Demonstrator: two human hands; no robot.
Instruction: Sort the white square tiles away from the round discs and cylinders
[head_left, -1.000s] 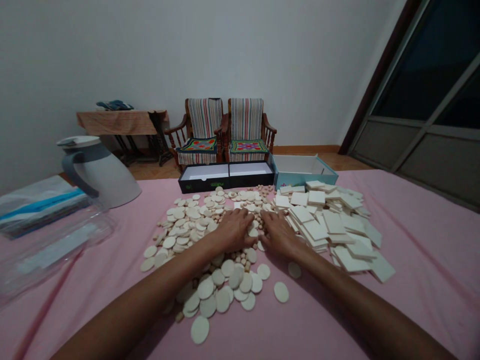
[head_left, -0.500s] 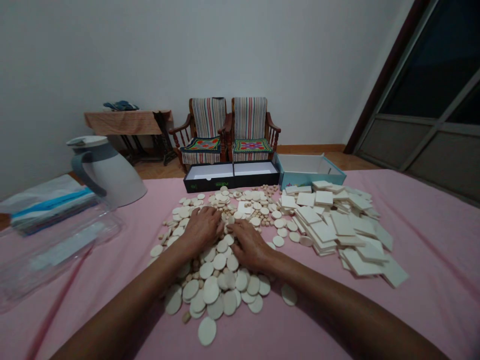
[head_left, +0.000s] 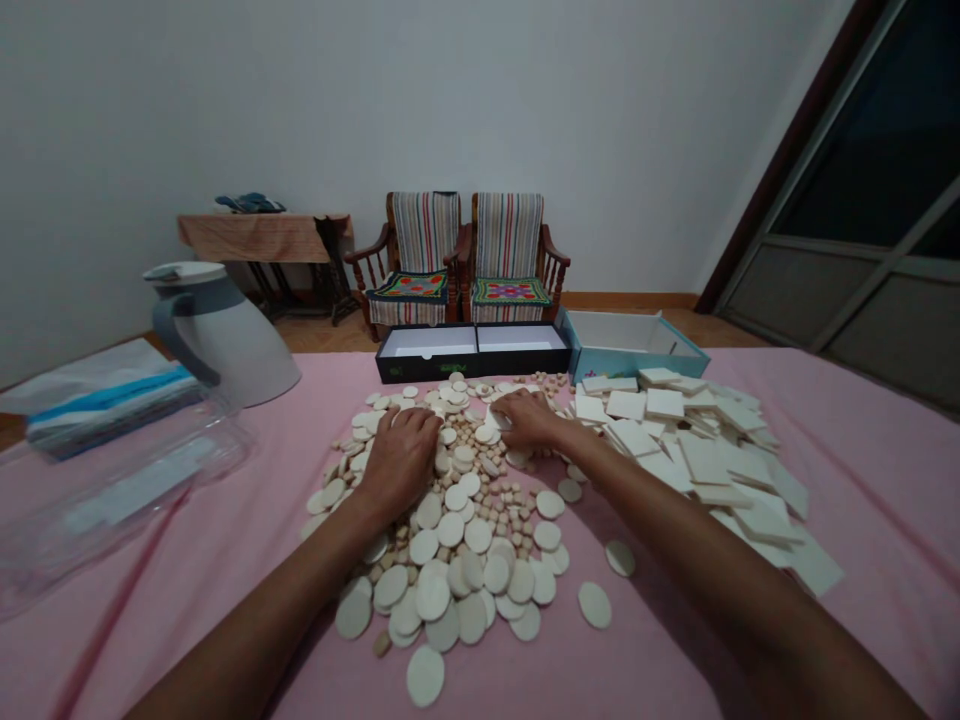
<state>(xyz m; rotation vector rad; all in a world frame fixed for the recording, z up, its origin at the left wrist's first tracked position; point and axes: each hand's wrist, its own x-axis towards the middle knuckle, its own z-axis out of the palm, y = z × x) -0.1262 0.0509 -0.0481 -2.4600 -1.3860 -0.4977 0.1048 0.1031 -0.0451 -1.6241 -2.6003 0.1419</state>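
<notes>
A heap of pale round discs point(head_left: 457, 560) and small wooden beads point(head_left: 501, 493) covers the pink cloth in front of me. My left hand point(head_left: 401, 458) lies palm down on the discs at the heap's left, fingers stretched flat. My right hand point(head_left: 525, 420) reaches farther back, its fingers curled over small discs at the far side of the heap; whether it holds one is hidden. To the right lies a pile of pale square tiles point(head_left: 697, 460).
A black box point(head_left: 472, 367) and a light blue box point(head_left: 637, 355) stand open at the far table edge. A white jug point(head_left: 225, 335), a clear container point(head_left: 112, 490) and a folded packet point(head_left: 97, 400) are at the left. Two striped chairs point(head_left: 465, 260) stand behind.
Both hands swept the discs toward the left, then my right hand moved forward to the far side of the heap. The discs have spread nearer to me.
</notes>
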